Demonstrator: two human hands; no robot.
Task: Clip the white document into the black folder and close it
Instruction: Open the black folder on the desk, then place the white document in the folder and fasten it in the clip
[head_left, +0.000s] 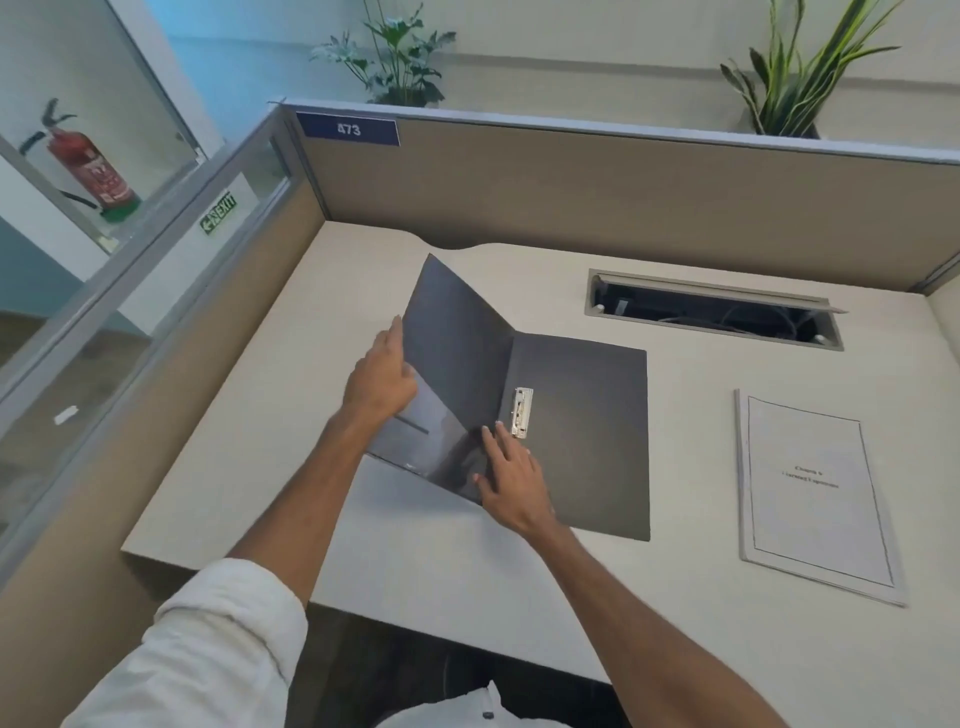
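Note:
The black folder (582, 441) lies in the middle of the desk, half open, its back flat and its front cover (457, 353) raised at a slant. My left hand (382, 376) grips the cover's left edge and holds it up. My right hand (511, 480) rests with spread fingers on the inside near the spine, just below the silver metal clip (522, 412). The white document (815, 493), a thin stack with a printed title page, lies flat on the desk to the right of the folder, untouched.
A beige desk (415, 561) sits inside brown cubicle partitions (571, 187). An open cable tray slot (714, 310) is cut into the desk behind the folder. Two plants (789, 78) stand beyond the back wall, and a fire extinguisher (91, 166) is far left.

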